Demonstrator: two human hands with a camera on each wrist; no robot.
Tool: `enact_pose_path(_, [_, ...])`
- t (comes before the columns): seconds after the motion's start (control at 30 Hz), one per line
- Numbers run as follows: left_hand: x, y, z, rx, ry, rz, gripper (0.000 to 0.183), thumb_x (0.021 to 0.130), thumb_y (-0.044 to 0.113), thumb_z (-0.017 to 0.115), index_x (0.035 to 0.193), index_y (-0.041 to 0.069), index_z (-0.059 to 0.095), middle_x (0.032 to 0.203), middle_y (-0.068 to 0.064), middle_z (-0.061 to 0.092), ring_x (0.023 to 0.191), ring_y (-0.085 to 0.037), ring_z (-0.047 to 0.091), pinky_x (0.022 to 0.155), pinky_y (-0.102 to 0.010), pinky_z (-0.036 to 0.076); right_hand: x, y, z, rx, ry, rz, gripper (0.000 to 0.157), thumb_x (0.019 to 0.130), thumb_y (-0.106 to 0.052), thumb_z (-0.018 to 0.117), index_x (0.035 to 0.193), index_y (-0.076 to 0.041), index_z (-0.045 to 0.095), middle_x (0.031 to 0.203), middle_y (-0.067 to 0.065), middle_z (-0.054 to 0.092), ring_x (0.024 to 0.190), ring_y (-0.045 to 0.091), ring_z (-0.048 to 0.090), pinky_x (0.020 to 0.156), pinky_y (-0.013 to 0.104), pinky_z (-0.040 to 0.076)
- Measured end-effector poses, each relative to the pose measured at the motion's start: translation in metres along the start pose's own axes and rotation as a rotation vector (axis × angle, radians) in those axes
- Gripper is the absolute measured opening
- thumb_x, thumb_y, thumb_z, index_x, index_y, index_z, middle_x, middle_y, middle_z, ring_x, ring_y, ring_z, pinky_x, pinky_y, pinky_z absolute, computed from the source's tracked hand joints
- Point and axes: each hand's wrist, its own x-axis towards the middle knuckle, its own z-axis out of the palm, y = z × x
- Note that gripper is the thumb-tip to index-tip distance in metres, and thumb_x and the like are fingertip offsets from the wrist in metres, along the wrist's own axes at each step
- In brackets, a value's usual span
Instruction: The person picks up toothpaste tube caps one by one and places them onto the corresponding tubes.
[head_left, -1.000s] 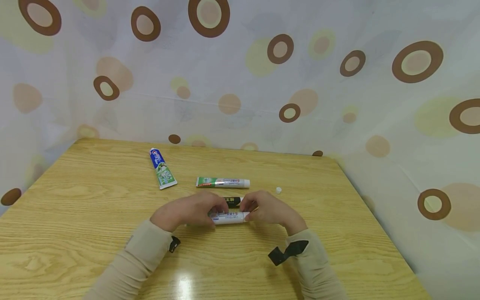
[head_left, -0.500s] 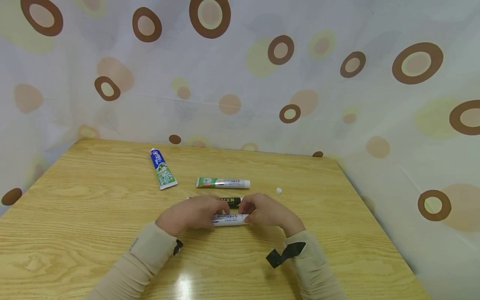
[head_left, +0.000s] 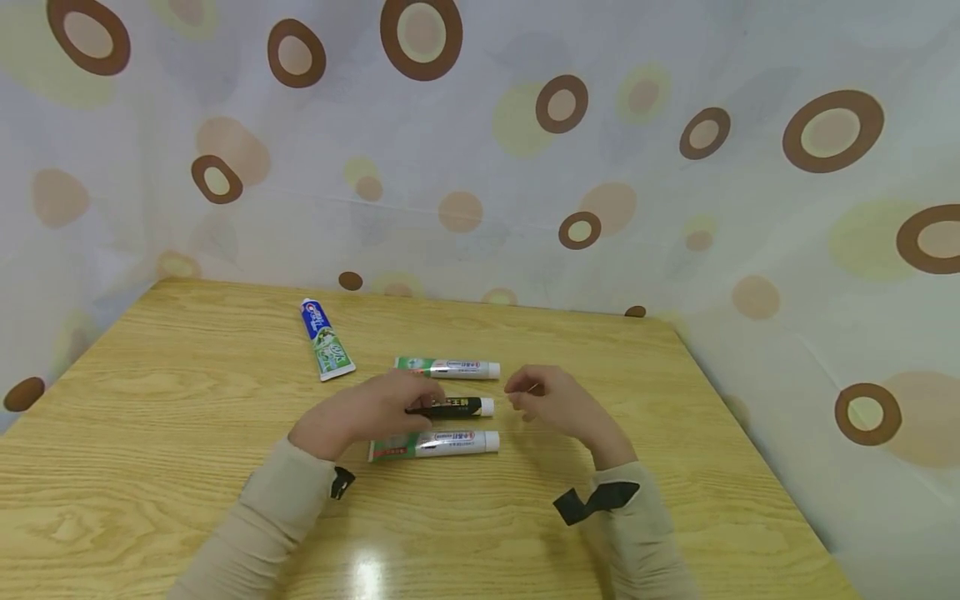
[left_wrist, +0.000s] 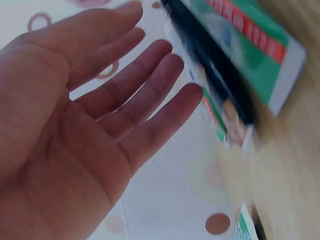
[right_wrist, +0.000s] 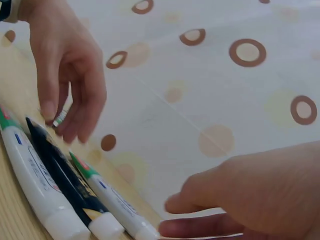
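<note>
Three toothpaste tubes lie side by side, white caps facing right: a green-and-white tube (head_left: 453, 443) nearest, a black tube (head_left: 459, 407) in the middle, another green-and-white tube (head_left: 468, 369) farthest. My left hand (head_left: 367, 414) hovers over their left ends. In the left wrist view its fingers (left_wrist: 165, 112) are extended and apart from the tubes, holding nothing. Just right of the caps is my right hand (head_left: 561, 406), its fingers loosely bent with nothing visible between them. The right wrist view shows the three capped ends left of that hand's fingertips (right_wrist: 172, 227).
A blue-and-green toothpaste tube (head_left: 327, 340) lies apart at the back left of the wooden table (head_left: 187, 400). Behind and to the right hangs a pale curtain (head_left: 480, 150) with brown circles. The right hand covers the spot where the small white cap lay.
Both hands have let go of the nearest tube. My left hand has moved slightly left, my right hand up and right. All three tubes now show more fully.
</note>
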Motion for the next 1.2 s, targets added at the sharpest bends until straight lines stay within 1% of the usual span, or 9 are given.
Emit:
enact_pose_path(0.07, [-0.005, -0.008, -0.009, 0.006, 0.076, -0.013, 0.030, 0.086, 0.018, 0.061, 0.114, 0.011, 0.057, 0.104, -0.004, 0.061, 0.095, -0.018, 0.056, 0.080, -0.033, 0.046, -0.001, 0.004, -0.006, 0.009, 0.078, 0.014, 0.017, 0.091, -0.018, 0.053, 0.103, -0.008, 0.060, 0.101, 0.016, 0.060, 0.089, 0.032, 0.059, 0.071, 0.039, 0.052])
enact_pose_path(0.17, [-0.011, -0.022, -0.020, 0.013, 0.196, -0.074, 0.032, 0.088, 0.015, 0.057, 0.119, 0.009, 0.053, 0.111, -0.009, 0.058, 0.101, -0.022, 0.055, 0.083, -0.036, 0.046, -0.001, 0.012, -0.013, -0.001, 0.190, 0.040, 0.018, 0.092, -0.019, 0.051, 0.105, -0.009, 0.059, 0.104, 0.016, 0.059, 0.092, 0.032, 0.058, 0.071, 0.040, 0.052])
enact_pose_path(0.3, [-0.017, -0.041, -0.029, -0.036, 0.351, -0.192, 0.035, 0.089, 0.011, 0.053, 0.124, 0.008, 0.048, 0.119, -0.013, 0.053, 0.106, -0.028, 0.052, 0.084, -0.040, 0.046, -0.002, 0.027, -0.021, -0.001, 0.322, 0.091, 0.020, 0.092, -0.020, 0.049, 0.108, -0.010, 0.058, 0.110, 0.013, 0.057, 0.092, 0.032, 0.058, 0.072, 0.040, 0.051])
enact_pose_path(0.43, [-0.019, -0.057, -0.033, -0.077, 0.472, -0.307, 0.040, 0.089, 0.010, 0.050, 0.129, 0.006, 0.043, 0.122, -0.016, 0.049, 0.110, -0.032, 0.048, 0.086, -0.044, 0.044, -0.001, 0.038, -0.025, -0.028, 0.413, 0.153, 0.023, 0.092, -0.020, 0.048, 0.111, -0.010, 0.056, 0.114, 0.010, 0.053, 0.097, 0.028, 0.056, 0.072, 0.036, 0.049])
enact_pose_path(0.53, [-0.019, -0.066, -0.034, -0.089, 0.524, -0.389, 0.043, 0.090, 0.013, 0.047, 0.132, 0.006, 0.040, 0.125, -0.019, 0.045, 0.115, -0.036, 0.041, 0.090, -0.048, 0.039, 0.000, 0.045, -0.025, -0.079, 0.439, 0.189, 0.027, 0.091, -0.019, 0.048, 0.115, -0.007, 0.054, 0.118, 0.013, 0.049, 0.101, 0.028, 0.053, 0.074, 0.035, 0.047])
enact_pose_path(0.73, [-0.019, -0.078, -0.032, -0.099, 0.530, -0.527, 0.048, 0.090, 0.017, 0.047, 0.135, 0.007, 0.035, 0.132, -0.027, 0.032, 0.120, -0.047, 0.026, 0.091, -0.056, 0.033, 0.004, 0.054, -0.021, -0.132, 0.407, 0.256, 0.040, 0.089, -0.015, 0.047, 0.125, 0.002, 0.044, 0.125, 0.025, 0.038, 0.102, 0.033, 0.048, 0.078, 0.040, 0.044])
enact_pose_path(0.93, [-0.016, -0.090, -0.032, -0.104, 0.482, -0.591, 0.056, 0.089, 0.022, 0.050, 0.137, 0.004, 0.029, 0.133, -0.032, 0.024, 0.115, -0.050, 0.023, 0.084, -0.056, 0.035, 0.010, 0.061, -0.015, -0.132, 0.327, 0.299, 0.045, 0.091, -0.019, 0.046, 0.129, 0.003, 0.037, 0.125, 0.027, 0.037, 0.108, 0.036, 0.045, 0.088, 0.046, 0.040])
enact_pose_path(1.0, [-0.015, -0.095, -0.031, -0.114, 0.464, -0.608, 0.057, 0.089, 0.024, 0.050, 0.138, 0.004, 0.027, 0.132, -0.034, 0.022, 0.114, -0.050, 0.023, 0.081, -0.056, 0.036, 0.012, 0.062, -0.013, -0.138, 0.320, 0.282, 0.044, 0.091, -0.018, 0.046, 0.128, 0.004, 0.038, 0.123, 0.026, 0.040, 0.111, 0.037, 0.045, 0.091, 0.048, 0.039])
enact_pose_path(1.2, [-0.010, -0.104, -0.026, -0.106, 0.401, -0.662, 0.064, 0.090, 0.030, 0.051, 0.140, 0.005, 0.020, 0.135, -0.039, 0.007, 0.116, -0.055, 0.019, 0.080, -0.059, 0.036, 0.017, 0.069, -0.008, -0.221, 0.350, 0.200, 0.039, 0.085, -0.009, 0.049, 0.121, 0.007, 0.045, 0.110, 0.025, 0.051, 0.098, 0.033, 0.052, 0.083, 0.045, 0.044])
